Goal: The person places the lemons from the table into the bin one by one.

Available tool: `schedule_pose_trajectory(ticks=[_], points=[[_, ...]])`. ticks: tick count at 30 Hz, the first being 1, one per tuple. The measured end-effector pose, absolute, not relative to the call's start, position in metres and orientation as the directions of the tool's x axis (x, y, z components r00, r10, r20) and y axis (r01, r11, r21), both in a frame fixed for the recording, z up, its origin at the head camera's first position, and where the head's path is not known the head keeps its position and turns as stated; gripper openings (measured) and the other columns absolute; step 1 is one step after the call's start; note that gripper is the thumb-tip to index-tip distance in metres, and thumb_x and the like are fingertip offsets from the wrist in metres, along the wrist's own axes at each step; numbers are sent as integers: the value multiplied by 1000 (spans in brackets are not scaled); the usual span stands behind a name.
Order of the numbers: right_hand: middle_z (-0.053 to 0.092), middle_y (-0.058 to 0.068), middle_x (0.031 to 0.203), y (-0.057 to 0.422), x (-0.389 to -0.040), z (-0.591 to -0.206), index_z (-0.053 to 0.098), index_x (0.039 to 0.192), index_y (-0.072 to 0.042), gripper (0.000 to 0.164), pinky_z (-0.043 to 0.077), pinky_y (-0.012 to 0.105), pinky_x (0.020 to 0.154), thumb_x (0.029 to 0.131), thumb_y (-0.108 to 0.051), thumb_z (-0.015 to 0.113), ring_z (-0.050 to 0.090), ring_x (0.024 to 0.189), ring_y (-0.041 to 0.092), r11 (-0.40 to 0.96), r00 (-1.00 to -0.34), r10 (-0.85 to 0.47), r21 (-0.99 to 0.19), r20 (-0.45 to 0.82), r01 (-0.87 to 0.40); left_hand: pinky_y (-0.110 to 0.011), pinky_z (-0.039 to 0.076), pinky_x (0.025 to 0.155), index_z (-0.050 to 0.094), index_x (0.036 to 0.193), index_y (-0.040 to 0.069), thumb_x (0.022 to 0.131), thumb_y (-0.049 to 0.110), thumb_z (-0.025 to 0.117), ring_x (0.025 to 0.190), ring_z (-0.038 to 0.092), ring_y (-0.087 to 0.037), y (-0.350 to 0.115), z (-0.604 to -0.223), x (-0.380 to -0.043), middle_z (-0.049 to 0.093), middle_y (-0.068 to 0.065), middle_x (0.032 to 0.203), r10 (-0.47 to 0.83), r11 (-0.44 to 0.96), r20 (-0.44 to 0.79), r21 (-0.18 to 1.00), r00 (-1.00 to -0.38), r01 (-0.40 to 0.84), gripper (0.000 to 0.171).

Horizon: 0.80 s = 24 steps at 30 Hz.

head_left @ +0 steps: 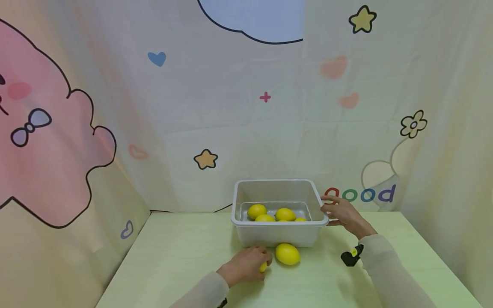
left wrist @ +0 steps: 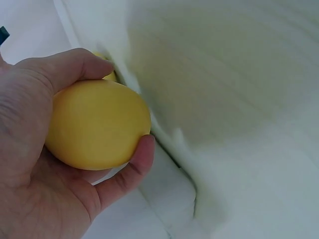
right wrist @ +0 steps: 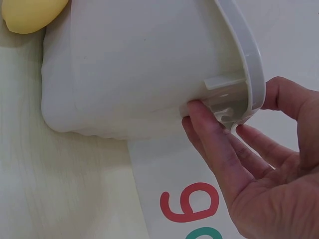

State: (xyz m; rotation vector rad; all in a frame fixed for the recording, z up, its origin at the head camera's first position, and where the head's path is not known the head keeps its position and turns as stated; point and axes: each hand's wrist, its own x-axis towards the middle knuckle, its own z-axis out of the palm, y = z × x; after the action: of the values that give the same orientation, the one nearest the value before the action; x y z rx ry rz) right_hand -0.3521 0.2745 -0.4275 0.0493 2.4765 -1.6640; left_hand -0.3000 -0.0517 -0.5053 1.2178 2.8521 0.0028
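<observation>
My left hand (head_left: 248, 264) grips a yellow lemon (left wrist: 99, 124) in front of the bin, thumb on one side and fingers curled round the other. In the head view that hand covers most of the fruit. A second lemon (head_left: 287, 254) lies on the table just right of it, close to the bin's front wall. The white plastic bin (head_left: 277, 234) has several lemons (head_left: 256, 211) inside, partly hidden by its front rim. My right hand (head_left: 344, 215) holds the bin's right rim (right wrist: 256, 74), with the thumb over the edge and fingers against the outer wall.
The pale green tabletop (head_left: 177, 252) runs back to a printed curtain (head_left: 231, 107) close behind the bin. More curtain hangs at the left and right sides. A black wrist strap (head_left: 351, 256) sits at my right sleeve.
</observation>
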Motion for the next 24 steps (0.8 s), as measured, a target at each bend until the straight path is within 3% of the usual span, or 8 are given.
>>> schedule_pose_trajectory(ticks=[24], points=[[47, 29, 142, 278, -357, -432, 37, 149, -4, 58, 60, 42, 84, 97, -19, 56, 56, 123, 46, 378, -988, -52, -919, -142, 112, -23, 51, 76, 68, 107, 27, 81, 28, 76, 91, 54, -10, -51, -465, -283, 61, 9, 105, 750, 660, 55, -10, -659, 751, 27]])
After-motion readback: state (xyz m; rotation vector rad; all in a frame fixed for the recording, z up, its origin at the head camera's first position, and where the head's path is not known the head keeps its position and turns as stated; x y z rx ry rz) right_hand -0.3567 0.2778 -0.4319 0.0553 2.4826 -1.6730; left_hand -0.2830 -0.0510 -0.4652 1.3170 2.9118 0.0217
